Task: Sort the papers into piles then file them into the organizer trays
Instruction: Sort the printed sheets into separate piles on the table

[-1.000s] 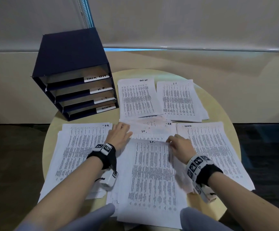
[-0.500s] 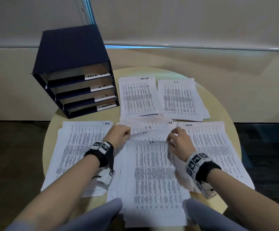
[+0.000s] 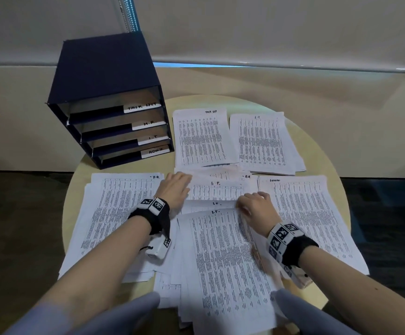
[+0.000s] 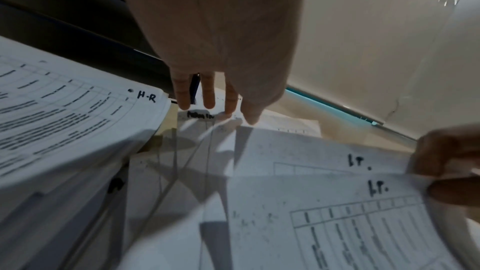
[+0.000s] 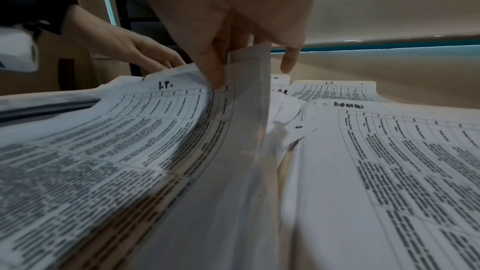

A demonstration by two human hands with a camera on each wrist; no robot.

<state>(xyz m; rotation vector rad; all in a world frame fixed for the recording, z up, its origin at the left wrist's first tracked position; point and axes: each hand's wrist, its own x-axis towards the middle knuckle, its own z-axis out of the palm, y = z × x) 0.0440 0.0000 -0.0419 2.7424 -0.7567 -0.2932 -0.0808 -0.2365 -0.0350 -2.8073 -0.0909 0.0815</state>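
Printed papers cover the round table (image 3: 317, 151). The middle stack's top sheet is marked I.T. (image 3: 225, 257). My right hand (image 3: 254, 209) pinches its upper right corner between thumb and fingers (image 5: 215, 73), and the sheet (image 5: 244, 110) curls upward there. My left hand (image 3: 174, 189) lies flat on the stack's upper left with straight fingers (image 4: 207, 102), touching a sheet marked Admin (image 4: 200, 115). Sorted piles lie around: H-R (image 3: 116, 213) at left, Admin (image 3: 305, 213) at right, Task List (image 3: 201, 136) and I.T. (image 3: 264, 141) at the back. The dark blue organizer (image 3: 104, 76) stands at the back left.
The organizer's trays carry labels: TASK LIST (image 3: 142, 107), H.R. (image 3: 149, 123), I.T. (image 3: 153, 139) and ADMIN (image 3: 156, 152). Papers of the middle stack hang over the table's near edge by my knees (image 3: 133, 310). A wall and a window blind (image 3: 269, 32) stand behind the table.
My right hand has taken the corner of the top I.T. sheet and lifted it, and the sheet has slid a little toward me. The left hand has stayed almost in place.
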